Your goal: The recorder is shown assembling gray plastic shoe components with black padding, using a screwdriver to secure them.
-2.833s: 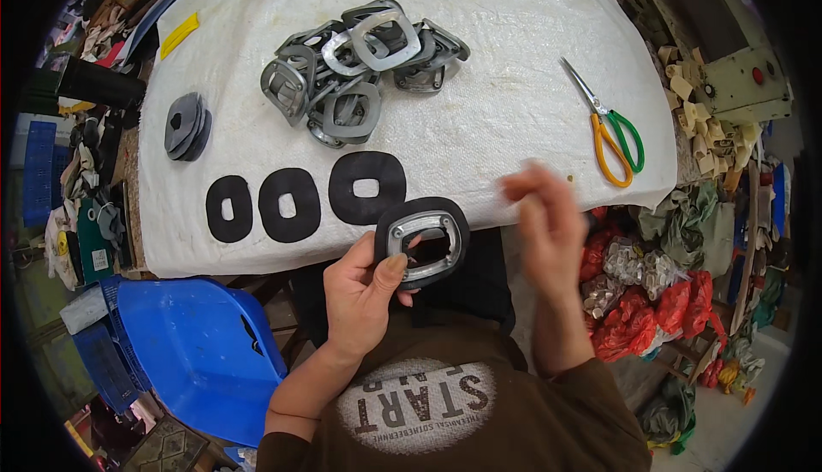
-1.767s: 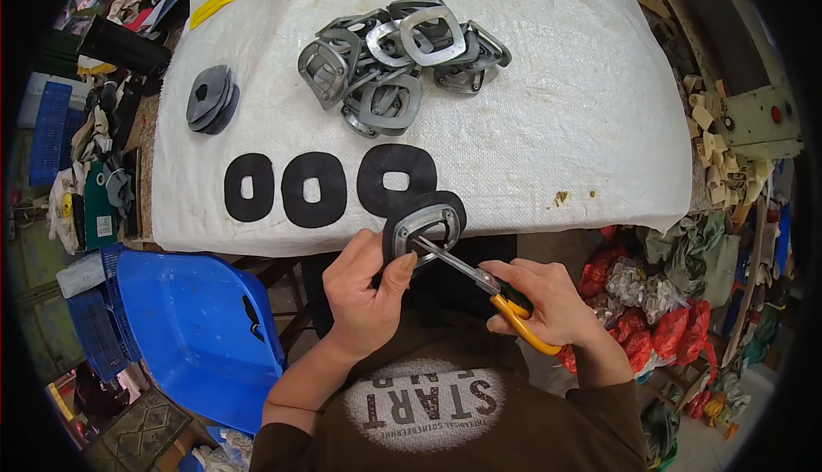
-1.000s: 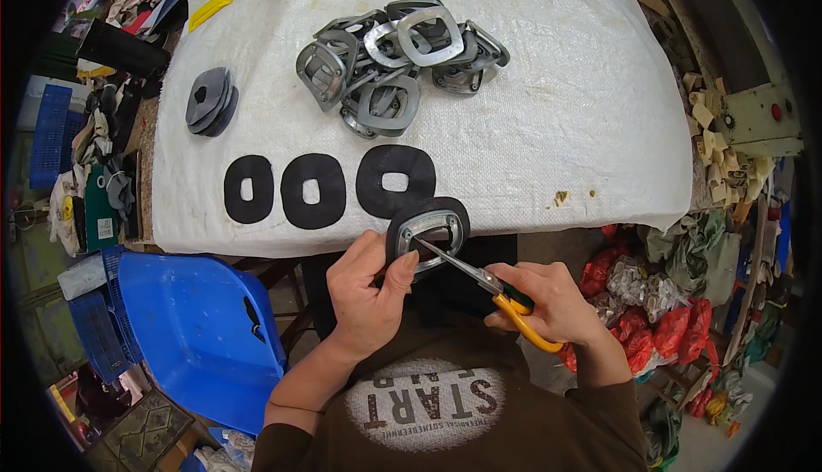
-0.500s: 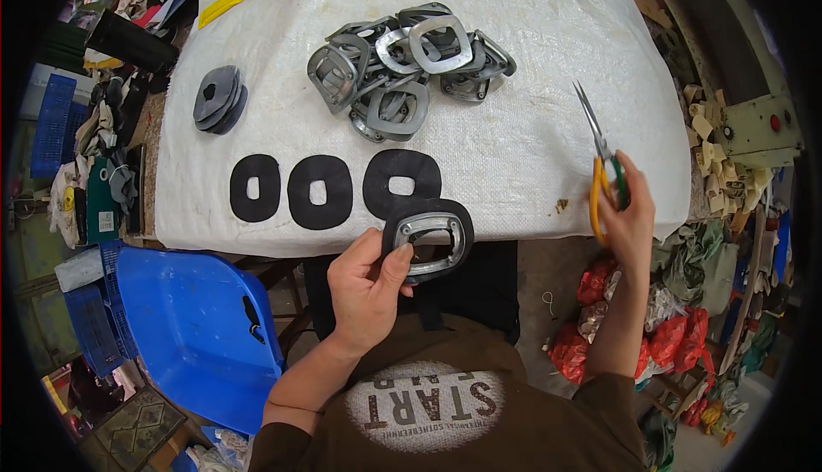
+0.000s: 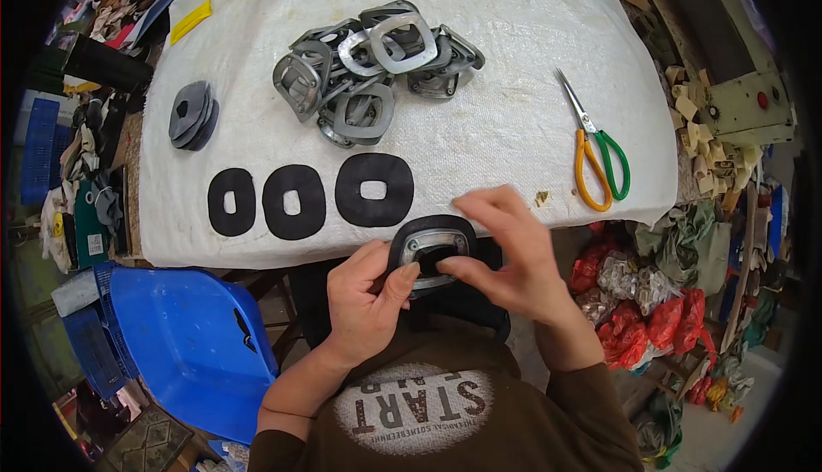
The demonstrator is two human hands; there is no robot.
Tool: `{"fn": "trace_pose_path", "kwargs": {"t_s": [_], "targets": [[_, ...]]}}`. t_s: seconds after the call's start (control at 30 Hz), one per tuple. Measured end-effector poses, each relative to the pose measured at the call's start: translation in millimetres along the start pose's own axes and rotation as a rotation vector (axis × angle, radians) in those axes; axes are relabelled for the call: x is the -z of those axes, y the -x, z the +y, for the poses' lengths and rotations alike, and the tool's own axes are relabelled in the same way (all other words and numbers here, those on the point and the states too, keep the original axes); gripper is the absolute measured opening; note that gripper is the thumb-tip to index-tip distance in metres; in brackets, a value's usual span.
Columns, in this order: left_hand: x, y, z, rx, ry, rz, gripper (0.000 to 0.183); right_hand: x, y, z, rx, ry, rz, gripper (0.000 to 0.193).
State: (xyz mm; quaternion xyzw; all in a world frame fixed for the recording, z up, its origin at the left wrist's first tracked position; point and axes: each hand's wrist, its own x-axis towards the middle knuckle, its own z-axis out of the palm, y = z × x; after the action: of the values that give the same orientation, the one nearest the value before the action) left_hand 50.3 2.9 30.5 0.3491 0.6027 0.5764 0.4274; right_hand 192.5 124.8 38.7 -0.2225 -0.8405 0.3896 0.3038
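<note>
My left hand (image 5: pixel 364 301) grips a silver metal frame (image 5: pixel 456 237) with a black pad (image 5: pixel 417 228) around it, just off the table's near edge. The thumb presses on the frame's lower left. My right hand (image 5: pixel 518 262) has come to its right side, thumb at the opening and fingers apart above the pad's right edge. Scissors (image 5: pixel 591 142) with one orange and one green handle lie on the table to the right. Three black pads (image 5: pixel 390 181) with cut-out centres rest in a row beyond my left hand. What lies behind the held frame is hidden.
A heap of metal frames (image 5: pixel 364 112) sits mid-table on the white woven sheet (image 5: pixel 479 138). Grey pads (image 5: pixel 193 116) are stacked at the left, near a yellow strip (image 5: pixel 190 22). A blue plastic chair (image 5: pixel 171 335) stands lower left; red bags (image 5: pixel 625 335) are at the right.
My right hand has put the scissors down on the table and moved left to the frame. The left hand still holds the frame and pad. The view has shifted slightly.
</note>
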Motion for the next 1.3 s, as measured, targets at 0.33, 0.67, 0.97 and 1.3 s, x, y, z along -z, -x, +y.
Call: {"fn": "trace_pose_path", "kwargs": {"t_s": [0.33, 0.67, 0.97, 1.3], "targets": [[-4.4, 5.9, 4.1, 0.070, -0.039, 0.010, 0.017, -22.5, 5.5, -7.9, -0.379, -0.295, 0.014, 0.034], [-13.9, 9.3, 3.8, 0.028, -0.013, 0.080, 0.015, -19.1, 5.0, 2.9, -0.594, -0.845, -0.049, 0.035], [-1.7, -3.5, -4.1, 0.232, 0.486, -0.183, 0.030, -10.8, 6.6, -0.2, -0.486, -0.609, 0.013, 0.034], [-9.8, -7.2, 4.1, 0.368, 0.586, -0.089, 0.017, -15.1, 13.3, -8.0, -0.531, -0.710, 0.091, 0.040]]}}
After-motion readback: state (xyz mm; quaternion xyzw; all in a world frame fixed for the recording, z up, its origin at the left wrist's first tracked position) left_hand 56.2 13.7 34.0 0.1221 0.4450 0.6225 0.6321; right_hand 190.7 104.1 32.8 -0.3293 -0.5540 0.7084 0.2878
